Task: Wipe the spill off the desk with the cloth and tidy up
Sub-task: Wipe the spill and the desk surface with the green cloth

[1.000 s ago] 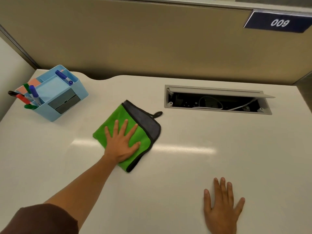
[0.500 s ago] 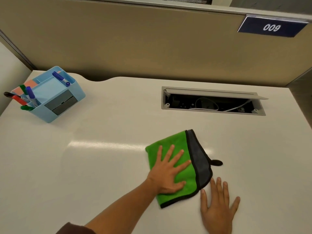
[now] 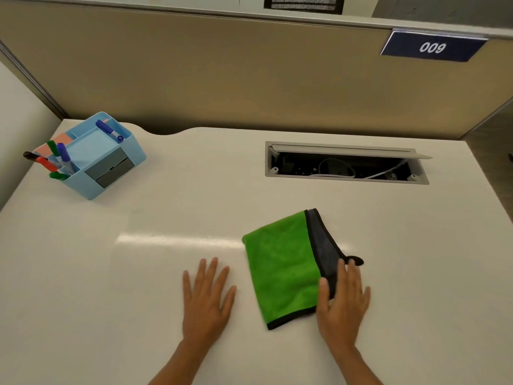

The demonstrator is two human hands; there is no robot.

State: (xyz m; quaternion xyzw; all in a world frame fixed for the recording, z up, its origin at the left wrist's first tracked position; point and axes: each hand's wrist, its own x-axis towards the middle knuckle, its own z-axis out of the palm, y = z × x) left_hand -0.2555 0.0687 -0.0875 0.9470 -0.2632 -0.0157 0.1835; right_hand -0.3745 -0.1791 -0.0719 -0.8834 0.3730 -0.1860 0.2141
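A folded green cloth with a dark grey border and a small black loop lies flat on the white desk, right of centre. My left hand rests flat on the bare desk just left of the cloth, fingers spread, not touching it. My right hand lies flat with spread fingers over the cloth's grey right edge, holding nothing. No spill shows on the desk surface; only a light reflection is visible.
A light blue desk organiser with several markers stands at the back left. An open cable hatch with white cables sits at the back right. A beige partition with a "009" sign closes the far edge.
My left hand slid the cloth from the left-centre of the desk to the right, then lifted off it onto the bare desk. My right hand moved onto the cloth's right edge.
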